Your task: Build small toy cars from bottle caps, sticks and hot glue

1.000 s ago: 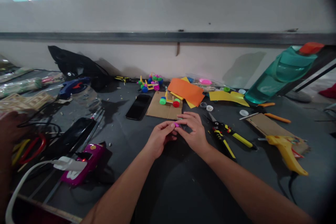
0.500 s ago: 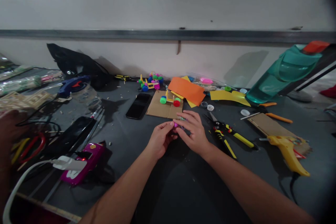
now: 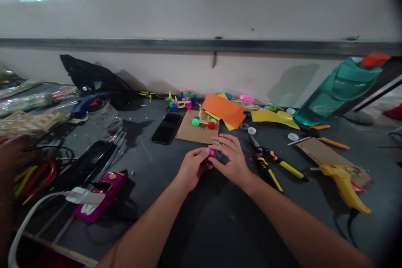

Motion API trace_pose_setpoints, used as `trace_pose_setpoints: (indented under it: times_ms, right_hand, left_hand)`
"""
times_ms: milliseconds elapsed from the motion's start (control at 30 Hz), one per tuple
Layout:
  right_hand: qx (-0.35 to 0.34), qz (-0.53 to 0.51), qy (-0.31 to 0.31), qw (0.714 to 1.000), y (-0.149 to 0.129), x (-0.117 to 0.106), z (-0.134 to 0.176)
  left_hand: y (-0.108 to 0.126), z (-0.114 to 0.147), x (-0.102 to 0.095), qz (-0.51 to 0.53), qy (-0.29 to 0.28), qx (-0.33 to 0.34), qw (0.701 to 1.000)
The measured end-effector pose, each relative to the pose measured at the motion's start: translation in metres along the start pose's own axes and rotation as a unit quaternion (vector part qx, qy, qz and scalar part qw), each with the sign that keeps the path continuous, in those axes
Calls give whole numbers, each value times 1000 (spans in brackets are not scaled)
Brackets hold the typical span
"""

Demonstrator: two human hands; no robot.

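Between the fingertips of both hands is a small purple piece (image 3: 212, 152), mostly covered, so its kind cannot be made out. My left hand (image 3: 192, 168) pinches it from the left, thumb on top. My right hand (image 3: 231, 158) closes on it from the other side, its fingers bent over it. Just beyond the hands lies a cardboard piece (image 3: 188, 135), with a small toy vehicle (image 3: 204, 121) on it that has green and red wheels. A black phone (image 3: 166, 128) lies to the left of the cardboard.
Pliers (image 3: 279, 160) with yellow-black handles lie to the right, near a yellow glue gun (image 3: 344, 184). A teal bottle (image 3: 339, 88) leans at the back right. At left are a magenta power strip (image 3: 105, 197) and another person's hand (image 3: 14, 155). Orange paper (image 3: 223, 108) lies behind.
My hands keep their grip on the purple piece, with only slight finger movement. The whole view has shifted a little downward in the picture.
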State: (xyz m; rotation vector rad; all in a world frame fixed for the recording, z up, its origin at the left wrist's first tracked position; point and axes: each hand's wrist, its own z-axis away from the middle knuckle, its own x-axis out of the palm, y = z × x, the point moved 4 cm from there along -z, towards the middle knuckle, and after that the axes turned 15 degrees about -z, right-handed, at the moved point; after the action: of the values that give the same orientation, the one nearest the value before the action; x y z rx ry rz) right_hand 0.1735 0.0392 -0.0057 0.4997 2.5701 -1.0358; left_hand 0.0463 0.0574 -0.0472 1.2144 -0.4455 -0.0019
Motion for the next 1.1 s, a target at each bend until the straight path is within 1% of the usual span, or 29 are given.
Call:
trace_pose_setpoints:
  times_ms: [133,300,733,933,1100]
  right_hand:
    - [8,5,25,1000,3,-1,1]
    - [21,-3,38,999,7,-3,2]
    - [44,-33,39,998,8,-5,-1]
    - [39,-31,37,998,7,-5,-1]
    - [30,-23,36,999,6,-3,-1]
  left_hand:
    - [2,1,2,-21,-4,9,1000]
    - [3,1,2,-30,3,7,1000]
    - [4,1,-1,-50,21,15,998]
    - [5,1,0,-84,16,27,996]
    - [4,1,-1,-80,17,24,996]
